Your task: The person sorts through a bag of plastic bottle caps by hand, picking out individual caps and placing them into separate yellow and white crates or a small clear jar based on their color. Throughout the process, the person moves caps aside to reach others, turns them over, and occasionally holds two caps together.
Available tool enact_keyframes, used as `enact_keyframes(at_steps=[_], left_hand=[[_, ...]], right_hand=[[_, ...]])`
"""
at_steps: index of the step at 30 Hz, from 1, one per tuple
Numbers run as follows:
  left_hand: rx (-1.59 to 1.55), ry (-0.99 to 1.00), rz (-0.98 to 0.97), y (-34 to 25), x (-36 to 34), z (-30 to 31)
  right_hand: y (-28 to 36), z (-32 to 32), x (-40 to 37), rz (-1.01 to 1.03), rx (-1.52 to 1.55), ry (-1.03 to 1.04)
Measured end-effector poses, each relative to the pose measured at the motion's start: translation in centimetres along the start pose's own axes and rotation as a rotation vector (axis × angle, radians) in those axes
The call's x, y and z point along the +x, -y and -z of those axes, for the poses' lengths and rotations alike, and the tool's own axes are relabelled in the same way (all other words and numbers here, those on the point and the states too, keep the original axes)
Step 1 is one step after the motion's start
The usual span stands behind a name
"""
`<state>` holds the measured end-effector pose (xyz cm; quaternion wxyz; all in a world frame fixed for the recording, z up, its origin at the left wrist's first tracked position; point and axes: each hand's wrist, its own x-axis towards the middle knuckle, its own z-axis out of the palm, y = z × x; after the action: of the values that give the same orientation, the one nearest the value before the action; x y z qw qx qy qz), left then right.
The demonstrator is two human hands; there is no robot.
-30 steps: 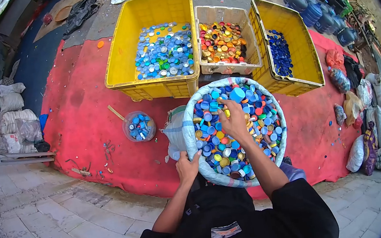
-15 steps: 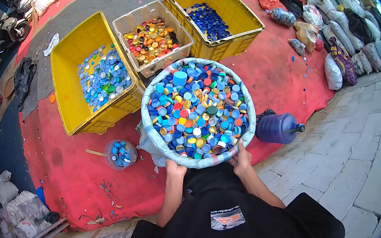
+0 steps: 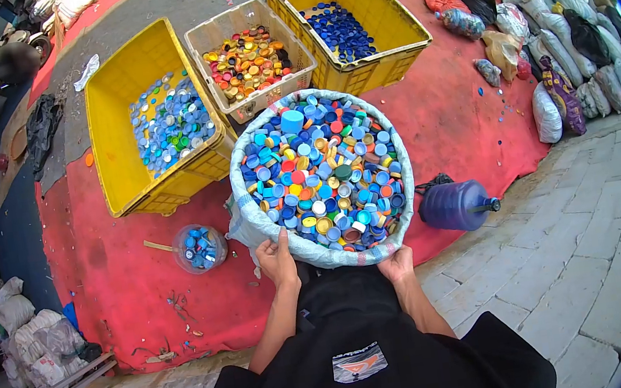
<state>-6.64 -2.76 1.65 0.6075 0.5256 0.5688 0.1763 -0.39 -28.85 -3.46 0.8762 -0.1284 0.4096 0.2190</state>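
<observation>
A round woven sack (image 3: 259,231) with a rolled-down pale rim stands in front of me, full of mixed plastic bottle caps (image 3: 324,176). My left hand (image 3: 278,262) grips its near left side, thumb up against the rolled rim. At the near right, my right hand (image 3: 397,263) holds the sack from below the rim, its fingertips hidden under the fabric. Beyond the sack are a yellow crate (image 3: 107,131) with light blue and green caps, a whitish crate (image 3: 235,111) with orange, red and yellow caps, and another yellow crate (image 3: 386,28) with dark blue caps.
A clear tub (image 3: 221,264) of caps sits left on the red mat (image 3: 135,298). To the right lies a blue water jug (image 3: 451,207). Stuffed sacks (image 3: 560,52) line the far right, and grey paving (image 3: 528,274) borders the mat.
My left hand has moved up onto the sack's side near the rim. My right hand has shifted slightly lower, and the sack's near edge has tipped a little down to the right.
</observation>
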Motion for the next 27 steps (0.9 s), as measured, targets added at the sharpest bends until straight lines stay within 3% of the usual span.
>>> enact_keyframes(at_steps=[4,7,10,11,14,15,18,20,22,25,27], left_hand=[[-0.18,0.007,0.191,-0.8,0.5,-0.6],[-0.357,-0.12,0.429,-2.2,0.3,-1.1],[-0.398,0.105,0.362,-4.3,0.3,-1.8],[-0.224,0.056,0.299,-4.0,0.5,-2.3],[0.349,-0.239,-0.001,-2.7,1.2,-2.8],[0.315,-0.192,-0.043,-3.2,0.8,-2.5],[0.142,-0.132,0.059,-2.2,1.6,-1.4],[-0.209,-0.064,0.22,-1.1,2.6,-0.7],[-0.639,-0.036,0.39,-0.6,2.8,-0.4],[-0.808,0.08,0.421,3.1,5.3,0.4],[-0.882,0.119,0.5,1.7,4.9,-0.2]], right_hand=[[-0.5,-2.0,-0.4,-0.021,0.0,0.053],[-1.3,-5.9,-2.4,-0.062,-0.155,-0.003],[-1.6,-5.6,-1.6,0.163,-0.585,-0.196],[-1.9,-5.8,-1.4,0.249,-0.683,-0.348],[-1.4,-3.5,0.3,0.467,-1.136,-0.481],[-1.3,-2.7,1.1,0.536,-1.257,-0.577],[0.6,-0.5,2.5,0.464,-1.368,-0.559],[0.8,-0.8,2.7,0.625,-1.32,-0.569],[1.0,-3.8,0.6,0.673,-1.172,-0.56],[0.8,-10.2,-1.4,0.67,-0.837,-0.506],[1.2,-12.0,-1.2,0.551,-0.904,-0.401]])
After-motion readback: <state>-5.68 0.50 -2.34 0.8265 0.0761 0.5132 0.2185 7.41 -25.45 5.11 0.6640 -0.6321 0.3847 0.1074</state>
